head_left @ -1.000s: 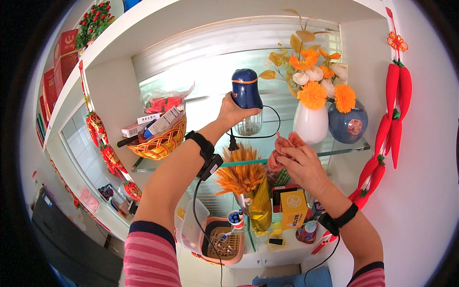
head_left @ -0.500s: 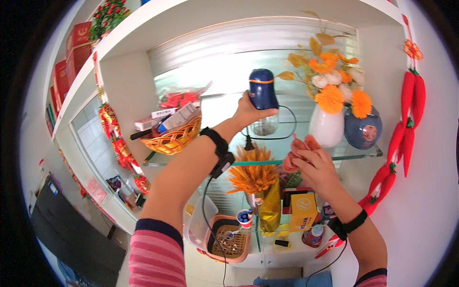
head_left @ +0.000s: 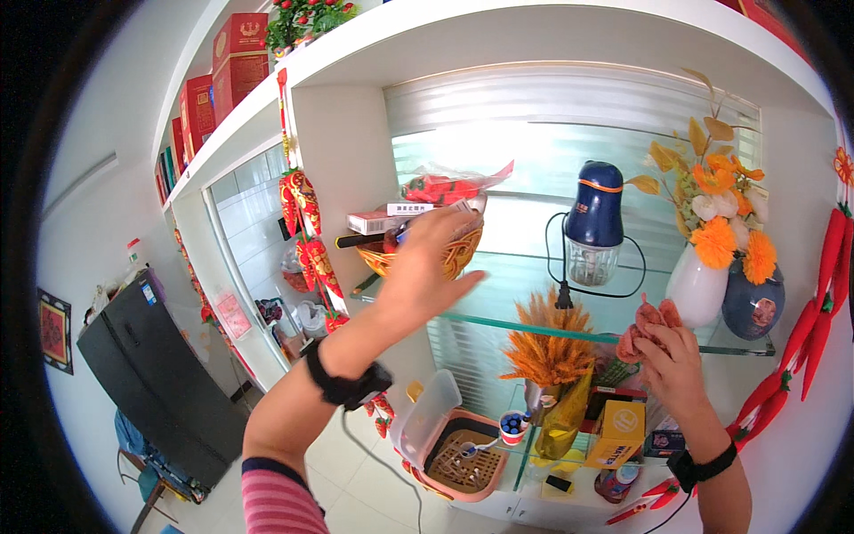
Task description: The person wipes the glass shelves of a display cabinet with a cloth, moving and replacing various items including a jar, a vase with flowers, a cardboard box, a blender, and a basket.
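My left hand [head_left: 429, 267] is in front of the yellow woven basket [head_left: 463, 253] on the glass shelf, fingers stretched and thumb apart. It hides part of the basket, and whether it touches is unclear. Small boxes, including a pink and white box [head_left: 372, 222], lie in the basket with a red item in clear plastic [head_left: 442, 187]. My right hand [head_left: 678, 367] is closed around a crumpled pink cloth [head_left: 651, 327] at the shelf's front edge. Between my hands, farther back, a navy food chopper [head_left: 598, 203] with a clear bowl stands upright, its black cord looped around it.
A white vase [head_left: 696, 287] of orange flowers and a blue round vase [head_left: 753, 298] stand at the right. Below are dried wheat stalks [head_left: 550, 343], a yellow box [head_left: 616, 433] and a pink basket [head_left: 463, 458]. The glass shelf edge [head_left: 525, 327] runs across. Red pepper ornaments [head_left: 823, 298] hang at right.
My left hand has let go of the food chopper and moved left to the basket. The chopper stands on the shelf. My right hand still holds the cloth. The view has turned left.
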{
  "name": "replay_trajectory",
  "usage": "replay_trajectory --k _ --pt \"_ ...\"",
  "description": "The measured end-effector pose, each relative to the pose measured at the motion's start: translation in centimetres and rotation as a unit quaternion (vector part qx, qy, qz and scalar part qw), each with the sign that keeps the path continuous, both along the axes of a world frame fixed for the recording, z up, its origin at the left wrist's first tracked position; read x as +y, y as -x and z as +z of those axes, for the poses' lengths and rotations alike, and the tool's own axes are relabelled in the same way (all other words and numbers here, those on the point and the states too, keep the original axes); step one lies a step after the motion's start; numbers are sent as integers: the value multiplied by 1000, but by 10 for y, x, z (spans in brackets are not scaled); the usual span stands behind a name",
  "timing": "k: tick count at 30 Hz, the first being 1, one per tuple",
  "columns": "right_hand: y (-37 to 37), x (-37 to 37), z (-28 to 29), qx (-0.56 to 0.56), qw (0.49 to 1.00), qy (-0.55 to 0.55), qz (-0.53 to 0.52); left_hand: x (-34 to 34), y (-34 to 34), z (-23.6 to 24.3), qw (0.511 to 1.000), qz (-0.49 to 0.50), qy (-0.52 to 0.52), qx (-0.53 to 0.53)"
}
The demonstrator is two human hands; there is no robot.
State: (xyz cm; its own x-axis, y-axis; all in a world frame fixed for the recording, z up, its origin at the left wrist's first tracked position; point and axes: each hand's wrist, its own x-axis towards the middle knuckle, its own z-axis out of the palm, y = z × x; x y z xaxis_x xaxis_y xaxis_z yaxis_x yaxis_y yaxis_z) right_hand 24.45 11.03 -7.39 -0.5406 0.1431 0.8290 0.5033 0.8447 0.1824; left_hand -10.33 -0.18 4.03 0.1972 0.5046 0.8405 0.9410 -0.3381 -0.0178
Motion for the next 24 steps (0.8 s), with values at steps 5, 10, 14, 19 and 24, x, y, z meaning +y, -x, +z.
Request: replay_trajectory --k 5,10,14,19,24 --pt "15 -5 20 -3 997 44 66 -43 74 -21 988 152 15 12" --pt "36 -9 38 -26 996 32 77 -27 91 -33 984 144 30 102" --pt "43 -5 34 -28 996 58 68 -13 96 -34 972 194 23 130" --pt "38 -6 29 -22 997 51 58 0 106 -35 969 199 5 145" --pt "41 -7 31 -15 996 46 69 0 107 -37 970 185 -25 154"
